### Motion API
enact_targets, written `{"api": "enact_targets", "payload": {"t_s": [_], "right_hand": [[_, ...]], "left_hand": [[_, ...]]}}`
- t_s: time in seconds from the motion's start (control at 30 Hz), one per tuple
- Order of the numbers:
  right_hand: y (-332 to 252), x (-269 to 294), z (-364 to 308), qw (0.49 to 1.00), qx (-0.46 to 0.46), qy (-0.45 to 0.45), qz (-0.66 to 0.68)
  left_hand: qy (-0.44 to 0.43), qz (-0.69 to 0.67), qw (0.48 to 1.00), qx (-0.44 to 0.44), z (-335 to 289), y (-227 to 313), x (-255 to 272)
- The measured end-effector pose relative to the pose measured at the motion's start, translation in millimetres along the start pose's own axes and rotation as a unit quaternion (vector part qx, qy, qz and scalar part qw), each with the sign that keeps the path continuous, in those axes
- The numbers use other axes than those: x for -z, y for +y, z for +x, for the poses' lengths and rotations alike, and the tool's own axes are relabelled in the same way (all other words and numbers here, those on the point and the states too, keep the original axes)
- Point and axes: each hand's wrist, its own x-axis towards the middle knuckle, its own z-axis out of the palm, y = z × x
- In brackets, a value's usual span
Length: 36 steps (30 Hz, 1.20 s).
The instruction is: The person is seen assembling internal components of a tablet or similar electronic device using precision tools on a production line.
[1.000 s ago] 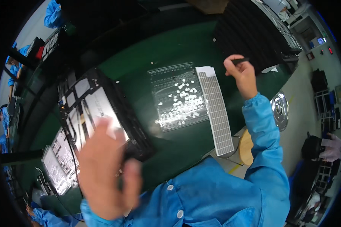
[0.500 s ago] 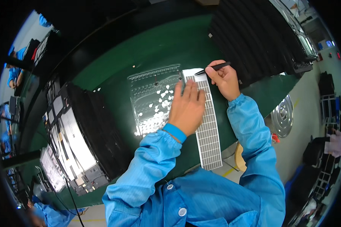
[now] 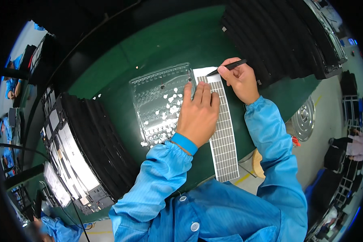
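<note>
My right hand (image 3: 240, 79) pinches a pair of black tweezers (image 3: 230, 67), whose tip reaches the top rows of a white sheet of grey rectangular stickers (image 3: 224, 149). My left hand (image 3: 199, 115) lies palm down with its fingers stretched out over the sheet's upper left part. It overlaps the right side of a clear plastic tray (image 3: 149, 97). Several small round white pieces (image 3: 171, 109) are scattered in that tray, densest toward its near side. Part of the sheet and of the tray is hidden beneath the left hand.
A stack of black trays (image 3: 97, 137) holding electronic parts stands at the left. Another black stack (image 3: 278, 40) rises at the far right of the green table (image 3: 117, 72). A round metal stool (image 3: 303, 119) is beyond the right edge. Other people in blue (image 3: 56, 228) are at the left.
The view has shifted slightly. The tweezers' tip has come down a little nearer the sticker rows, while my left hand stays spread over the sheet.
</note>
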Motion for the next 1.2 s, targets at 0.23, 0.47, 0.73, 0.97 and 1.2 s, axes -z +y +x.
{"api": "enact_targets", "payload": {"t_s": [0.23,0.47,0.73,0.97,1.2], "right_hand": [[1.9,-2.4,-1.4,1.000,0.020,0.018,-0.004],[-2.0,-4.7,-2.8,0.999,0.028,0.021,0.019],[0.5,-0.7,-1.7,1.000,0.020,0.006,-0.005],[-2.1,-3.0,-1.5,1.000,0.015,0.008,0.002],[0.0,-1.3,-2.3,1.000,0.021,0.007,-0.018]], "left_hand": [[-0.002,0.000,1.000,-0.002,1.1,1.4,-1.2],[-0.001,-0.001,1.000,0.002,0.2,1.5,-1.0],[-0.006,0.012,1.000,-0.003,0.1,1.5,-1.0],[-0.015,0.015,1.000,-0.003,0.1,1.6,-0.2],[-0.006,0.017,1.000,0.000,0.6,2.5,-1.5]]}}
